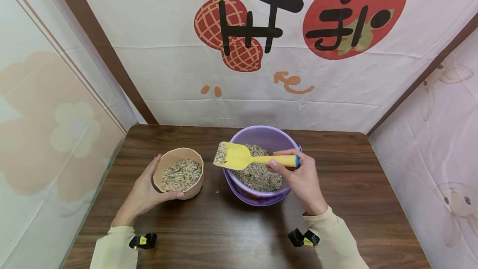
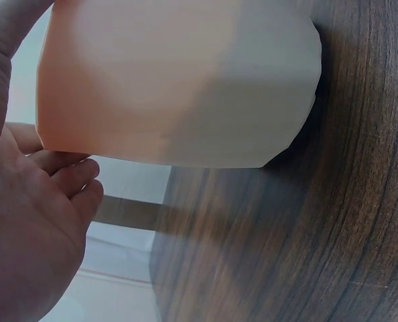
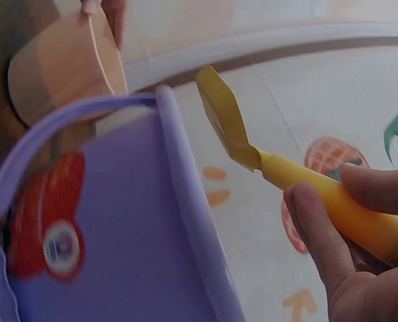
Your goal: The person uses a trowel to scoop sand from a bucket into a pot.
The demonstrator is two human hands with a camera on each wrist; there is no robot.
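Observation:
A peach plant pot (image 1: 196, 187) with a faceted rim stands on the left of the table, partly filled with pale, coarse grit (image 1: 182, 175). My left hand (image 1: 143, 194) holds it by the side, thumb along the near rim and fingers round the far left. In my right hand (image 1: 304, 177) is a yellow toy shovel (image 1: 239, 157) with a blue-ended handle, gripped by that handle. Its blade points left over the purple bucket (image 1: 276, 134), with a little grit near the tip. More grit (image 1: 261, 175) lies inside the bucket. From the right wrist view, the shovel (image 3: 226, 121) is above the bucket's rim.
The bucket's purple handle (image 3: 72, 111) hangs down its outer side. Dark wood-grain table (image 1: 231, 235) lies under everything. Behind it rises a printed white cloth wall (image 1: 168, 69), with more cloth at both sides. Black wrist cameras (image 1: 143, 241) sit on both sleeves.

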